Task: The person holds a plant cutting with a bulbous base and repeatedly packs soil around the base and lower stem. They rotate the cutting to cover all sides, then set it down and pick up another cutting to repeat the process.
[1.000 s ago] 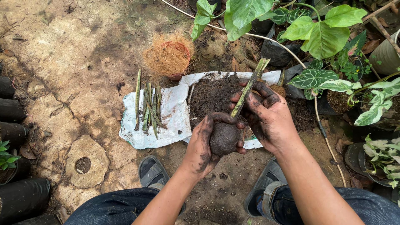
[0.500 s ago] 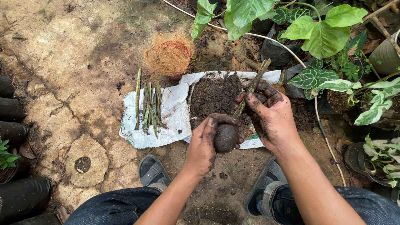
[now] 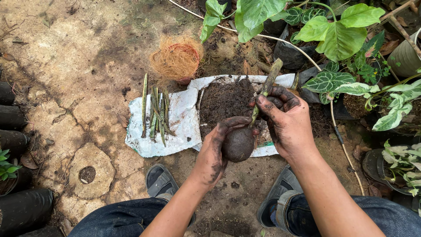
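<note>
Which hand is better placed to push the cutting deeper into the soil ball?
Right. The right hand already grips the cutting by its stem, above the soil ball. The left hand is cupped around the ball, holding it up.

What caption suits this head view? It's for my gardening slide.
Soil-covered left hand cups a soil ball while right hand holds its cutting.

Two soiled hands (image 3: 215, 153) (image 3: 287, 120), one soil ball (image 3: 238, 144), one stem cutting (image 3: 266, 87), one white sheet (image 3: 184, 127), one fibre clump (image 3: 176, 57), two sandals (image 3: 160, 180) (image 3: 280, 193).
</note>
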A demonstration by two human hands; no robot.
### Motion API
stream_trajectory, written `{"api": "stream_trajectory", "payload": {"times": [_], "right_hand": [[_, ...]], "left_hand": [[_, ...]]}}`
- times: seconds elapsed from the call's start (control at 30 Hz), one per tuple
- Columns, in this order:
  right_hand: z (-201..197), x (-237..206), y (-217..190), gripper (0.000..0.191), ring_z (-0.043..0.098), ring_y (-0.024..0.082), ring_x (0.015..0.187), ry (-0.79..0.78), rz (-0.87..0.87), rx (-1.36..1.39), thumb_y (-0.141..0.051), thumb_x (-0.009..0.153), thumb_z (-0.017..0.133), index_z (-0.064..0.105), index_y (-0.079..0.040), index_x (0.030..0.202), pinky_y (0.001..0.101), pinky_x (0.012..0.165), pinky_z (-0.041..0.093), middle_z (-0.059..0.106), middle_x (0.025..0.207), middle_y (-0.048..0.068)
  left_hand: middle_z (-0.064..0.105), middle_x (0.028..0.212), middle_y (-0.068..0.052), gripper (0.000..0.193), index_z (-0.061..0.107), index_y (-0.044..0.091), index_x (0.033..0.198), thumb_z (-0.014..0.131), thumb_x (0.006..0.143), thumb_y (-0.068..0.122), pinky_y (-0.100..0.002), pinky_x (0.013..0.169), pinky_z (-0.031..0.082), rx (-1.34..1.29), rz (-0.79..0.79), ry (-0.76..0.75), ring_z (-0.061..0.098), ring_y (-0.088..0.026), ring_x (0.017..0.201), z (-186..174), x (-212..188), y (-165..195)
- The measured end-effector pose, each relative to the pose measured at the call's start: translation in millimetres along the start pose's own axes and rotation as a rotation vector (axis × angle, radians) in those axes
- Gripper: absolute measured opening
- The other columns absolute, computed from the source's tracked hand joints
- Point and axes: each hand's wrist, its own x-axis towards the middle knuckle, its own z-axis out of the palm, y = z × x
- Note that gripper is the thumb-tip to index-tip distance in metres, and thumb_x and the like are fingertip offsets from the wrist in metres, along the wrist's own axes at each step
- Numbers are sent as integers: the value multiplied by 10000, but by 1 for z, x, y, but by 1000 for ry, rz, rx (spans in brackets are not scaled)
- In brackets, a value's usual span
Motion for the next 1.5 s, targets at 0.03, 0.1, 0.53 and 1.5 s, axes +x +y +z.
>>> {"api": "stream_trajectory", "payload": {"times": [0.03, 0.1, 0.53, 1.5], "right_hand": [[-1, 0, 1, 230, 711, 162, 933, 9, -20, -5, 9, 904, 752, 673, 29, 1119, 297, 851, 589, 735, 1024, 95], [-1, 1, 3, 230, 710, 152, 929, 20, -43, -9, 22, 896, 760, 671, 29, 1108, 290, 851, 591, 733, 1027, 82], [0, 0, 9, 217, 668, 103, 850, 87, -50, -95, 6, 896, 796, 659, 22, 1063, 259, 781, 569, 701, 957, 49], [-9, 2, 12, 363, 686, 193, 929, -100, 118, 132, -106, 956, 738, 643, -3, 1291, 350, 831, 570, 728, 1077, 129]], "left_hand": [[723, 1197, -162, 637, 619, 51, 1296, 446, 1009, 592, -362, 957, 632, 118, 1, 20, 751, -220, 1059, 1, -1, 0], [749, 1149, -139, 647, 646, 60, 1266, 437, 985, 605, -361, 927, 650, 355, 5, 61, 778, -205, 991, 2, -2, 1], [730, 1114, -192, 628, 632, -23, 1205, 500, 1047, 571, -414, 805, 688, 162, 42, 19, 772, -286, 910, 4, -3, 0], [693, 1108, -195, 628, 619, -116, 1261, 566, 1087, 485, -425, 849, 649, -96, 74, 57, 738, -298, 911, 4, -6, -2]]}}
